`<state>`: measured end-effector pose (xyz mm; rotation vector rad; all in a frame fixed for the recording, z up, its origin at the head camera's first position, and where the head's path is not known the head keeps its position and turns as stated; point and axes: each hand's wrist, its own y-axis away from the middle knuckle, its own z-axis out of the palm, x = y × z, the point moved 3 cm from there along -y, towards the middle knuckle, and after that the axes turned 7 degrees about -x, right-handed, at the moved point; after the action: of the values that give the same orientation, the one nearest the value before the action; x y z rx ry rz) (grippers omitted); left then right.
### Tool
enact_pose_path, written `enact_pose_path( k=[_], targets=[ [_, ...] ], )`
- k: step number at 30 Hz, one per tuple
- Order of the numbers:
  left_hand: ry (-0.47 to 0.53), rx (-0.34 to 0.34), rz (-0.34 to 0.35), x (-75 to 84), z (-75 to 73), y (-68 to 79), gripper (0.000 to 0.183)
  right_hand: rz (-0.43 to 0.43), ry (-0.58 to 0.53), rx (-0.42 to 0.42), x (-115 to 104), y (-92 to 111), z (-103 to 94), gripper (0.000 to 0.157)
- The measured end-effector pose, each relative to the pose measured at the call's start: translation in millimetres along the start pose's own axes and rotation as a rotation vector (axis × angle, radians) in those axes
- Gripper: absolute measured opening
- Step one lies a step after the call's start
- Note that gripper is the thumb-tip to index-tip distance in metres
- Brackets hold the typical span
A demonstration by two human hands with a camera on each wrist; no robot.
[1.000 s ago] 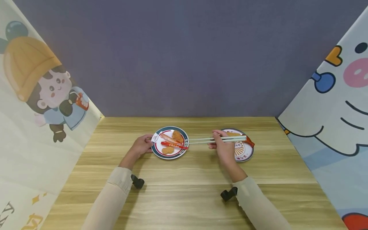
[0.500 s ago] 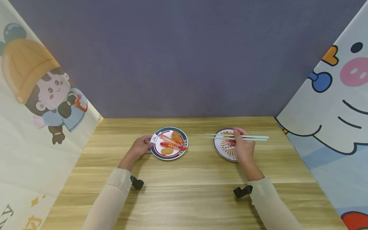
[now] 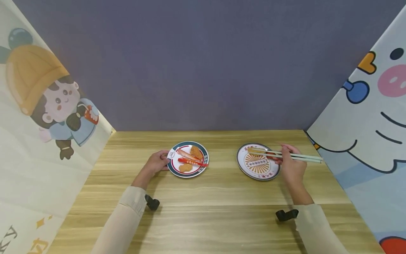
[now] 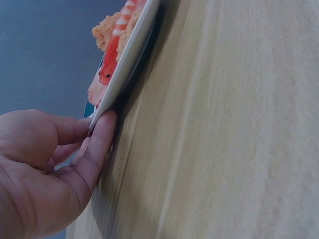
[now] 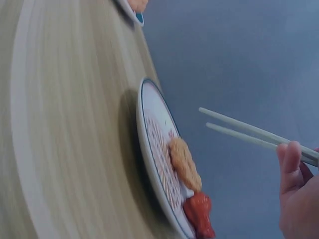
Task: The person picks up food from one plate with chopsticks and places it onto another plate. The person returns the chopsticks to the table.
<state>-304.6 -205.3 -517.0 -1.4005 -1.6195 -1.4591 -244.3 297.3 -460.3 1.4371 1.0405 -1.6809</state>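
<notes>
My left hand (image 3: pixel 157 162) pinches the left rim of a teal-banded plate (image 3: pixel 187 175) between thumb and fingers, plainly seen in the left wrist view. That plate bears a red, white-striped shrimp (image 3: pixel 194 162), a pale pink strip (image 3: pixel 185 154) and two fried, breaded pieces (image 3: pixel 196 152). At the right, my right hand (image 3: pixel 292 169) holds a pair of pale green chopsticks (image 3: pixel 306 158). Their tips hang above a second, white patterned plate (image 3: pixel 245 165), slightly apart and gripping nothing. On it lie a golden-brown fried piece (image 5: pixel 184 164) and a glossy dark-red piece of food (image 5: pixel 199 214).
Both plates stand on a wood-grain table (image 3: pixel 219 211), with bare tabletop between them. A grey-blue wall (image 3: pixel 206 70) rises behind the far edge. Cartoon-printed panels (image 3: pixel 28 151) stand on both sides. Each wrist wears a small black camera (image 3: pixel 153 203).
My right hand has moved right with the chopsticks, from between the plates to the right plate's right side, uncovering most of that plate. My left hand stays on its rim.
</notes>
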Motion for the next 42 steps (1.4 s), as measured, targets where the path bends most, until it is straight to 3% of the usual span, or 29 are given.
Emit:
enact_pose_path(
  k=[6,11,22,33,42],
  targets=[
    [0.007,0.004,0.007,-0.4,0.4,-2.2,0.049,-0.158,-0.025,0.045,-4,-2,-20.3,0.024],
    [0.001,0.002,0.005,-0.3,0.7,-1.6,0.049,-0.211,0.006,0.042,-9,0,-29.6,0.018],
    [-0.004,-0.001,0.002,-0.3,0.8,0.4,0.049,-0.199,0.169,0.106,0,-1,-50.8,0.023],
    [0.001,0.006,-0.003,2.0,-0.6,2.9,0.049,-0.247,0.359,0.110,2,4,-55.4,0.027],
    [0.015,-0.008,0.002,0.0,-0.4,1.4,0.049,-0.157,0.257,0.149,11,4,-59.4,0.020]
  ],
)
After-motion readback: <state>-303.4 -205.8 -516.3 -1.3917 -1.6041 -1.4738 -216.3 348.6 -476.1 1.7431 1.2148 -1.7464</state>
